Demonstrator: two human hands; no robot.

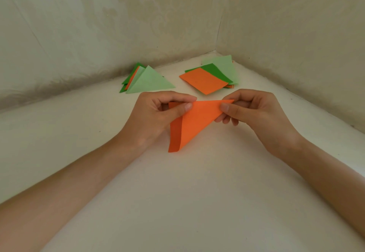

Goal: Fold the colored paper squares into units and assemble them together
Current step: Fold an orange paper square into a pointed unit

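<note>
The orange paper (197, 121) is doubled corner to corner into a loose triangle, held between the 2 hands over the counter (177, 202); the left hand (158, 111) pinches its upper left part between thumb and fingers; the right hand (254, 111) pinches its upper right tip; the lower corner curls open, so the crease is not yet flat. The step looks like the 1st diagonal fold of a unit; next, the edges need aligning and the fold needs pressing sharp. Beyond the left hand lies a pile of folded triangles (150, 82); beyond the right hand, a stack of flat squares (205, 81).
</note>
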